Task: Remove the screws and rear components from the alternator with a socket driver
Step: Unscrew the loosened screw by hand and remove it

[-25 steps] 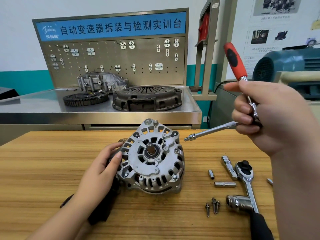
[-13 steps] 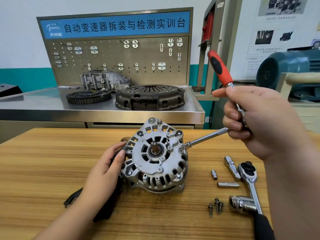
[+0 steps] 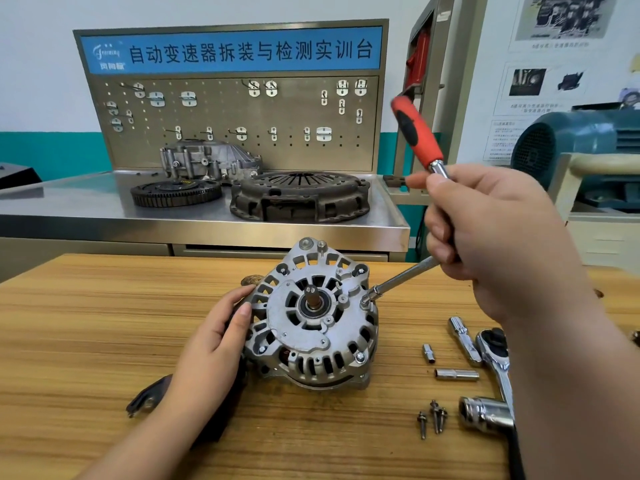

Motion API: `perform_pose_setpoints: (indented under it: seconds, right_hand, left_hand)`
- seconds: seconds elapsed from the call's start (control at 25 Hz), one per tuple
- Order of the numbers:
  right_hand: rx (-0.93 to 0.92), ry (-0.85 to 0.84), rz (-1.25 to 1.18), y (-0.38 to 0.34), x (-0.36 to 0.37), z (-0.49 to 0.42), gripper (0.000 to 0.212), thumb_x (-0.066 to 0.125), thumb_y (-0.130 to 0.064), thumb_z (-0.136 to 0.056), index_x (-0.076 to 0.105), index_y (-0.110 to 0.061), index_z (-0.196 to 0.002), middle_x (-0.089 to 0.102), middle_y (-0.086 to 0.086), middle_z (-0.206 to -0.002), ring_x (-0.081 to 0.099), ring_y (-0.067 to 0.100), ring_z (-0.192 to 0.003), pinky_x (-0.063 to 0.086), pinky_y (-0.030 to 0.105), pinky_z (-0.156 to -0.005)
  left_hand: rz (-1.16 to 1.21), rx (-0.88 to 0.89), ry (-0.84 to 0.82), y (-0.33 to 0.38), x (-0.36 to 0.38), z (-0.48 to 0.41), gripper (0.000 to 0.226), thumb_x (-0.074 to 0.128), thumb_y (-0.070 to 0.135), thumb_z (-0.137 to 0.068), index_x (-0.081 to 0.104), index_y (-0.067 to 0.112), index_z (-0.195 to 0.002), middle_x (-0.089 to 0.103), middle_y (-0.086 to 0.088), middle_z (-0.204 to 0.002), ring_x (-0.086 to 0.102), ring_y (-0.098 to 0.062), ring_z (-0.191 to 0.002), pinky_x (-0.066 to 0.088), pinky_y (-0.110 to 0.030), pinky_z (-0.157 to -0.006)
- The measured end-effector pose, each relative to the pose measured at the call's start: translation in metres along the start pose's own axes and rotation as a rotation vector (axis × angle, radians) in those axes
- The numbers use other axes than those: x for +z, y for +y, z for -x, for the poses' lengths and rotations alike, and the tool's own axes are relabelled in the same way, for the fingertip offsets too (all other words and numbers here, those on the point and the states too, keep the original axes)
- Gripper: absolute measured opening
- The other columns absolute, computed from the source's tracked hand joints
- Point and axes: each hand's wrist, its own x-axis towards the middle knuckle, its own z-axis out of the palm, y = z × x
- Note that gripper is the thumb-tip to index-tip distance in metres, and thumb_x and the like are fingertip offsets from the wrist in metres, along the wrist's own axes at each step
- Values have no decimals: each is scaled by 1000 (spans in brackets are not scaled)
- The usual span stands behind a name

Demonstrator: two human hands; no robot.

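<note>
Grey cast aluminium faced you: the alternator (image 3: 311, 317) stood on the wooden bench (image 3: 86, 341) with its rear housing turned up toward you and the shaft stub at its centre pointing your way. Your left hand (image 3: 211, 348) gripped its left flank, thumb and forefinger curled onto the rim of the housing, bracing it. Your right hand (image 3: 491, 244) hung above and to the right of the alternator, clear of the casting, its fingers wrapped tight round the socket driver (image 3: 417, 133) just below the red grip. That grip stood up and leftward over your knuckles. The knurled shaft (image 3: 401, 277) ran out of the bottom of your fist, down and to the left, and its tip (image 3: 365, 299) touched the housing at the right-hand edge of the rear plate.

So the fastener lay down-left of your right hand, along the line of the shaft, and the turning depended on that slant. The shaft seemed to lean off the screw's own axis, and the socket hid the head, so nothing showed whether it was properly seated. A slip there could have skated across the casting.

More bolt heads (image 3: 360, 357) showed on the housing's right rim. Three loose screws (image 3: 434, 415) lay on the bench at your right front, beside a ratchet (image 3: 495, 362), which suggested you were partway through
</note>
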Motion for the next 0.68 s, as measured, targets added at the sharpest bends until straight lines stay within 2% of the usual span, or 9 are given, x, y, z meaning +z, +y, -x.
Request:
perform_pose_setpoints:
  seconds: [0.16,0.24,0.32,0.36,0.44,0.48,0.56,0.6,0.68]
  right_hand:
    - [-104,-84,609,-24,19,-13,23,43,-16,-97,58,-1,-91,59,17,-76,58,34,-68,51,44,-61]
    - [-160,-186,868,-39,31,-15,20,40,-12,-97,53,-6,-83,63,13,-81,65,32,-76,54,42,-69]
    - [-194,-335,1030,-52,45,-15,25,40,-6,-97,52,-27,-91,63,11,-78,67,26,-73,55,37,-63]
    - [-184,-405,1063,-56,52,-15,33,41,-4,-96,43,-35,-105,61,10,-74,66,24,-67,54,35,-59]
    - [-95,-496,1050,-58,64,-15,45,39,-1,-96,32,-43,-81,53,6,-63,61,21,-54,51,28,-47]
    - [-37,-506,1004,-55,67,-15,46,37,-1,-97,26,-39,-73,52,5,-60,61,19,-49,47,24,-41]
    - [46,-458,867,-45,68,-20,36,35,-3,-98,38,-31,-76,58,7,-55,60,16,-42,38,16,-32]
    - [76,-414,803,-40,66,-22,26,36,-3,-98,48,-20,-83,60,7,-54,59,15,-39,34,14,-31]
    - [119,-293,694,-34,57,-28,16,39,-4,-98,55,-1,-96,58,4,-48,55,13,-34,30,13,-30]
  left_hand:
    - [32,-19,3,0,-1,0,36,41,55,-81,55,50,-114,61,34,-107,58,11,-97,46,-19,-73]
    - [71,-28,-4,1,-1,0,37,44,55,-80,57,49,-114,62,32,-107,60,9,-97,47,-18,-72]
    - [119,-43,0,3,-1,1,34,50,50,-79,59,47,-112,65,29,-104,62,7,-93,49,-14,-67]
    - [147,-51,6,5,-1,2,31,53,46,-80,61,46,-110,66,27,-101,64,6,-90,50,-12,-63]
    - [190,-63,-2,10,-1,6,25,59,35,-84,62,46,-107,70,21,-94,68,0,-82,50,-11,-58]
    - [199,-63,-21,13,0,9,27,62,31,-84,62,47,-106,71,18,-91,69,-3,-79,52,-14,-57]
    - [185,-52,-75,19,2,14,31,65,29,-84,58,49,-107,72,16,-90,69,-6,-80,56,-25,-62]
    - [166,-45,-99,22,4,16,33,65,28,-84,56,50,-107,71,17,-91,69,-6,-82,57,-30,-66]
    - [143,-40,-118,23,5,17,37,63,24,-86,53,53,-108,70,22,-94,68,-5,-85,57,-36,-73]
